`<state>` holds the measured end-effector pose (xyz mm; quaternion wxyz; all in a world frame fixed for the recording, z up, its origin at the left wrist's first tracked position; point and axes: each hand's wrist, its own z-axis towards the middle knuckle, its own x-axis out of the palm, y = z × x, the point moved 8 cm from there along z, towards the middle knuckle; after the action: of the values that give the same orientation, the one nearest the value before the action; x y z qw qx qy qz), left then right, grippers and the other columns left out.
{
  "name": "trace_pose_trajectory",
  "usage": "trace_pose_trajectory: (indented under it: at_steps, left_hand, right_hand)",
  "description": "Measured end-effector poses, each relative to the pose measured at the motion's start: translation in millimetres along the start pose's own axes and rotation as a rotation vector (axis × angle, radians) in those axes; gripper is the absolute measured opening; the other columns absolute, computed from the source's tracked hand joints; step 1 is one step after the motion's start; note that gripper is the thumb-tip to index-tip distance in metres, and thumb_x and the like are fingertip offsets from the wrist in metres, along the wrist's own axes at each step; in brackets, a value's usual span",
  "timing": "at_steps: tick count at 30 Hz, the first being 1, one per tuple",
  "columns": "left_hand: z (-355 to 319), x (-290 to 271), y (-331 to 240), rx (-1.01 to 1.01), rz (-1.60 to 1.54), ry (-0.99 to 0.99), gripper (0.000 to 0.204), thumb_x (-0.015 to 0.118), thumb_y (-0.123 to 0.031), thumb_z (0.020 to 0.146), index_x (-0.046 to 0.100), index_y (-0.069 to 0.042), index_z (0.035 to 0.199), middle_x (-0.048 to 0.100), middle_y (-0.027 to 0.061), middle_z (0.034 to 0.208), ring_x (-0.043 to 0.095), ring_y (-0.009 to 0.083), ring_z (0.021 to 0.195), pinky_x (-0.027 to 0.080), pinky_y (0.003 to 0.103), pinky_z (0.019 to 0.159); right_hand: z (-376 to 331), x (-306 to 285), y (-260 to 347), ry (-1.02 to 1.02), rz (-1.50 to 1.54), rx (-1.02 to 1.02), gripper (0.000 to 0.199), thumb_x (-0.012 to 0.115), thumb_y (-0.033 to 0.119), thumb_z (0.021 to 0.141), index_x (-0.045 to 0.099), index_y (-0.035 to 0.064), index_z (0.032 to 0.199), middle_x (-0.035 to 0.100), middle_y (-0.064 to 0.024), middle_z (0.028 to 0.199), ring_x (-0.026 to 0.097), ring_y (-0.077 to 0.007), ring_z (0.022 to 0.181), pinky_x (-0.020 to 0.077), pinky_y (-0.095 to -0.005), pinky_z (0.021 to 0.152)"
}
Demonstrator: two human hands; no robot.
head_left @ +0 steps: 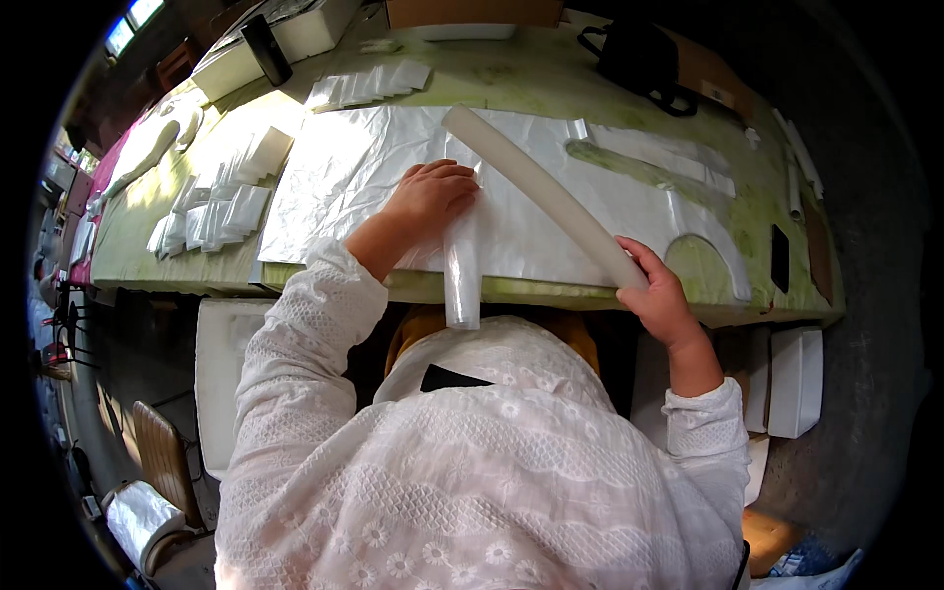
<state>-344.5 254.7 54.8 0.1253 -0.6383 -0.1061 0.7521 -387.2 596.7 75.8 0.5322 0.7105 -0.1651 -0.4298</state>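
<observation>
My right hand [657,297] grips the near end of a long, pale, slightly curved tube [551,202]. The tube slants up and leftward over the table, its far end raised above a sheet of thin clear plastic film [344,157]. My left hand [433,200] lies with its fingers stretched out on a narrow folded strip of clear plastic [461,280]. That strip hangs over the table's front edge toward my lap. Under my left palm the plastic is hidden.
Stacks of folded clear packets [221,202] lie at left, with more packets [369,86] behind. A green cloth covers the table [531,64]. A black bag [634,59] stands at the back right, a dark phone-like slab [780,258] at the right edge, a dark cylinder [265,49] at back left.
</observation>
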Motion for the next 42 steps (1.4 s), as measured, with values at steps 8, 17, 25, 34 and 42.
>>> trace_pose_trajectory:
  at_steps: [8, 17, 25, 34, 42]
  left_hand:
    - [-95, -2, -46, 0.284, -0.090, 0.107, 0.059, 0.072, -0.014, 0.088, 0.057, -0.017, 0.144, 0.050, 0.0059, 0.156, 0.036, 0.0318, 0.151, 0.017, 0.054, 0.126]
    - [-108, 8, -81, 0.267, 0.094, 0.179, 0.080, 0.076, -0.007, 0.080, 0.051, -0.034, 0.151, 0.036, 0.0017, 0.166, 0.016, 0.0424, 0.156, 0.008, 0.064, 0.125]
    - [-105, 8, -58, 0.114, -0.095, -0.103, 0.081, 0.070, -0.007, 0.085, 0.034, -0.008, 0.158, 0.043, 0.0120, 0.160, 0.040, 0.0306, 0.149, 0.026, 0.048, 0.124]
    - [-103, 11, -67, 0.063, 0.047, -0.043, 0.071, 0.070, -0.019, 0.087, 0.046, -0.012, 0.153, 0.041, 0.0079, 0.162, 0.033, 0.0269, 0.153, 0.023, 0.048, 0.126]
    - [-108, 5, -68, 0.071, -0.086, -0.073, 0.055, 0.071, -0.017, 0.087, 0.061, -0.018, 0.141, 0.055, 0.0031, 0.150, 0.045, 0.0247, 0.145, 0.029, 0.047, 0.123]
  right_hand:
    - [68, 14, 20, 0.028, -0.659, -0.206, 0.057, 0.067, 0.016, 0.084, 0.060, 0.0223, 0.139, 0.066, -0.0087, 0.111, 0.062, -0.0329, 0.108, 0.0498, -0.0421, 0.099]
    - [74, 23, 35, -0.361, -0.934, -0.664, 0.059, 0.069, 0.011, 0.079, 0.061, 0.0170, 0.137, 0.059, -0.0096, 0.129, 0.052, -0.0323, 0.124, 0.0410, -0.0474, 0.109]
    - [18, 142, 48, 0.005, -0.535, -0.696, 0.059, 0.074, 0.014, 0.077, 0.060, 0.0140, 0.135, 0.057, -0.0083, 0.130, 0.050, -0.0298, 0.128, 0.0342, -0.0495, 0.115]
    - [15, 154, 63, -0.124, -0.449, -0.776, 0.042, 0.078, 0.012, 0.074, 0.072, 0.0212, 0.114, 0.059, -0.0061, 0.120, 0.054, -0.0307, 0.118, 0.0388, -0.0495, 0.110]
    - [8, 149, 75, -0.131, -0.324, -0.876, 0.040, 0.075, 0.007, 0.073, 0.071, 0.0187, 0.111, 0.062, -0.0043, 0.112, 0.056, -0.0310, 0.113, 0.0404, -0.0498, 0.106]
